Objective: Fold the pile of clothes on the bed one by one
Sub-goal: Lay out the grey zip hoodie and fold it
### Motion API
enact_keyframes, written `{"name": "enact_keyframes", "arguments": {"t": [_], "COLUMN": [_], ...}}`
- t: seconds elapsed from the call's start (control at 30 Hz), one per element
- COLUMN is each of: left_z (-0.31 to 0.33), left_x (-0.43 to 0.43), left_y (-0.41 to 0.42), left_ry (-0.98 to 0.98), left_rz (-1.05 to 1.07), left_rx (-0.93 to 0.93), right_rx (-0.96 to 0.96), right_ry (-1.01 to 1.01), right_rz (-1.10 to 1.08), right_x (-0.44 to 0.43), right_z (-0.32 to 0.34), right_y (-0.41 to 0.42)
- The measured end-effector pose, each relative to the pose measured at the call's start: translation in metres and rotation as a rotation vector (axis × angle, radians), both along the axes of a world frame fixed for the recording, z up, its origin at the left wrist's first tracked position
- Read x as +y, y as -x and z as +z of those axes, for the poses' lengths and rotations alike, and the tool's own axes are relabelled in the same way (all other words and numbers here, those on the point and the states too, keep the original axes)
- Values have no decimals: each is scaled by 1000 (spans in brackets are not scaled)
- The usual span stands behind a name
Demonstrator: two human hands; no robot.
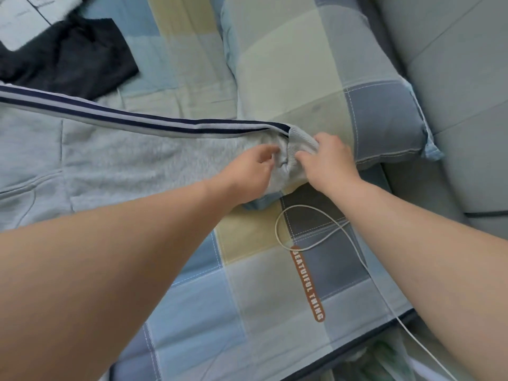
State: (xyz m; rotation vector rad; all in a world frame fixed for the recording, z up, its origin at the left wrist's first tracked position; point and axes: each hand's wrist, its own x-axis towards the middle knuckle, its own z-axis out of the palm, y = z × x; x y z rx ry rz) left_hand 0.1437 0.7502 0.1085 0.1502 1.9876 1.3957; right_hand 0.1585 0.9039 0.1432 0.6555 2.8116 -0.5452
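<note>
Grey sweatpants (110,166) with a navy side stripe lie stretched across the checked bed sheet (264,292) from the left edge to the middle. Their ribbed ankle cuff (301,143) rests against the lower edge of a pillow. My right hand (328,158) pinches that cuff from the right side. My left hand (250,174) grips the bunched leg fabric just left of the cuff, fingers curled into it. Both forearms reach in from the bottom of the view.
A checked pillow (316,78) lies beyond the cuff. A black garment (71,59) and a pale folded one (30,15) sit at the top left. A white cable (341,232) loops over the sheet near my right arm. A grey padded surface (453,78) is on the right.
</note>
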Motion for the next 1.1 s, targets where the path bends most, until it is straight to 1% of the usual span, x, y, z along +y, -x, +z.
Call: {"name": "enact_keyframes", "arguments": {"t": [0.03,0.07,0.13,0.2,0.27,0.33,0.43,0.5,0.57,0.63,0.7,0.77,0.83,0.87,0.93,1.0,1.1], "left_z": [5,10,23,36,45,52,64,71,72,67,59,56,52,52,50,50,51], "left_x": [-5,-11,-30,-55,-89,-126,-201,-250,-296,-347,-407,-472,-547,-584,-658,-732,-839], "left_y": [0,1,1,5,9,12,11,6,-2,-11,-21,-30,-42,-47,-60,-70,-79], "left_ry": [-24,-75,-251,-418,-497,-566,-660,-636,-557,-480,-447,-429,-395,-371,-312,-238,-130], "left_rz": [36,97,286,430,474,444,390,390,415,565,730,824,877,900,947,993,1060], "left_rx": [-29,-87,-292,-464,-538,-576,-611,-583,-531,-511,-526,-529,-511,-501,-474,-434,-313], "right_rx": [13,44,76,8,-125,-246,-347,-386,-433,-437,-347,-209,-114,-99,-141,-212,-279], "right_ry": [57,181,548,900,1050,1157,1270,1306,1342,1365,1326,1190,1001,918,813,801,836], "right_rz": [-4,-35,-142,-177,-159,-153,-156,-140,-115,-127,-184,-218,-140,-67,101,213,267], "right_x": [-2,-7,-26,-51,-80,-108,-169,-217,-269,-326,-388,-451,-518,-552,-619,-688,-797], "right_z": [4,10,28,44,58,68,81,83,81,77,70,58,44,39,28,14,-10], "right_y": [-1,-1,-3,-7,-6,-2,5,8,7,2,-2,-6,-14,-18,-30,-40,-54]}}
